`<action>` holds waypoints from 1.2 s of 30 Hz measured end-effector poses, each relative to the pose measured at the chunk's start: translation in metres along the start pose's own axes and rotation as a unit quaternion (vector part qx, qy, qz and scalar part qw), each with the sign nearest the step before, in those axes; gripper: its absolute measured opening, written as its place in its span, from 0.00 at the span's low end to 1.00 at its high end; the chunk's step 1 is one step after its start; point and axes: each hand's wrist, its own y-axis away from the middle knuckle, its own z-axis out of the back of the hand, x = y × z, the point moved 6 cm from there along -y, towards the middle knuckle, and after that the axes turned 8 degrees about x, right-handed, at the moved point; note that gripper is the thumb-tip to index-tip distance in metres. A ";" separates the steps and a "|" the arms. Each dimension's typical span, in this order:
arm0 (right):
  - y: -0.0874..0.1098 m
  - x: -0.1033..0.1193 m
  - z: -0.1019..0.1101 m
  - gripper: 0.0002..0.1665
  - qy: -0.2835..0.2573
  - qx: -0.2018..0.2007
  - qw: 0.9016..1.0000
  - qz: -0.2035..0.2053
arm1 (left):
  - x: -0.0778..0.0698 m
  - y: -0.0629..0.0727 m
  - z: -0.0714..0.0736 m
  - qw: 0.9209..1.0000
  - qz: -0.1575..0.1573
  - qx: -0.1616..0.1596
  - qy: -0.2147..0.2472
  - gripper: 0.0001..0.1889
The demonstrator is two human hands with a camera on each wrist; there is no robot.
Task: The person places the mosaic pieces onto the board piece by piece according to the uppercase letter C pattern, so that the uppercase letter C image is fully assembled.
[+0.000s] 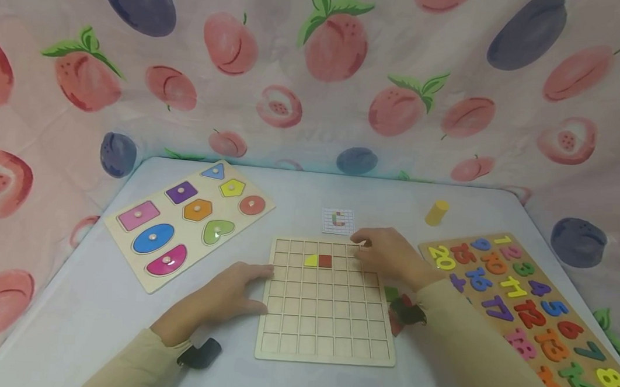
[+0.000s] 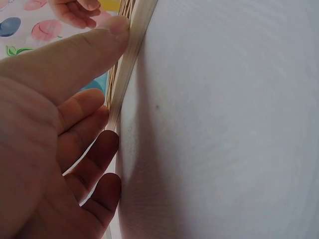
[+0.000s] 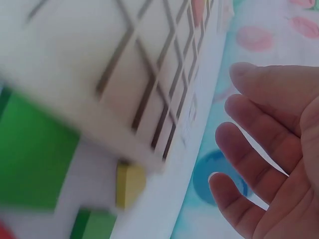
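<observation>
A wooden grid board [image 1: 325, 308] lies in the middle of the table. On its second row a yellow quarter-circle piece [image 1: 312, 261] sits beside a red square piece [image 1: 325, 261]. My left hand [image 1: 220, 294] rests at the board's left edge, its thumb [image 2: 107, 37] against the rim and the fingers loosely bent. Over the board's upper right corner is my right hand [image 1: 388, 256]. The right wrist view shows its relaxed, slightly bent fingers [image 3: 239, 144] with nothing between them. Green [image 3: 35, 149] and yellow [image 3: 130, 185] pieces lie by the board's right edge, partly hidden under my right arm.
A small card [image 1: 338, 219] with a coloured grid pattern lies just behind the board. Farther right stands a yellow cylinder [image 1: 437, 213]. A shape puzzle [image 1: 189, 228] lies at the left, a number puzzle [image 1: 527, 316] at the right. Fruit-print cloth [image 1: 313, 129] hangs behind.
</observation>
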 end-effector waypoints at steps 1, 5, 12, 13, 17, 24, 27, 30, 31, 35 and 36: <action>0.002 -0.004 0.002 0.22 0.001 -0.005 1.000 -0.001 | 0.000 0.000 0.000 1.000 0.002 -0.001 0.000 0.35; 0.007 -0.021 0.008 0.22 0.006 -0.024 1.000 0.003 | 0.000 0.000 0.000 1.000 0.008 -0.002 0.000 0.35; 0.018 -0.047 0.010 0.22 -0.009 -0.025 0.999 -0.030 | 0.000 0.001 0.000 1.000 0.004 -0.003 0.000 0.35; 0.019 -0.050 0.010 0.22 -0.009 -0.023 0.999 -0.037 | 0.000 0.001 0.000 1.000 0.003 -0.003 -0.001 0.35; 0.022 -0.060 0.008 0.22 -0.007 -0.021 0.999 -0.040 | 0.000 0.001 0.001 1.000 -0.001 -0.004 -0.003 0.35; 0.023 -0.065 0.004 0.21 0.003 -0.026 1.000 -0.012 | 0.000 0.001 0.000 1.000 0.001 -0.001 -0.002 0.35; 0.022 -0.065 0.002 0.22 0.002 -0.021 1.000 -0.012 | -0.001 0.001 0.001 1.000 -0.001 0.000 -0.001 0.35; 0.020 -0.065 -0.001 0.23 0.000 -0.013 1.000 -0.023 | -0.001 0.001 0.001 1.000 -0.002 0.001 0.000 0.35; 0.019 -0.065 -0.002 0.24 0.000 -0.009 1.000 -0.026 | -0.001 0.001 0.001 1.000 -0.003 0.001 -0.001 0.35; 0.017 -0.063 -0.005 0.26 -0.001 0.003 0.999 -0.041 | 0.000 0.000 0.000 1.000 -0.003 0.003 -0.002 0.35; 0.017 -0.063 -0.006 0.26 -0.001 0.004 0.999 -0.045 | 0.000 -0.001 0.000 1.000 -0.003 0.004 -0.003 0.35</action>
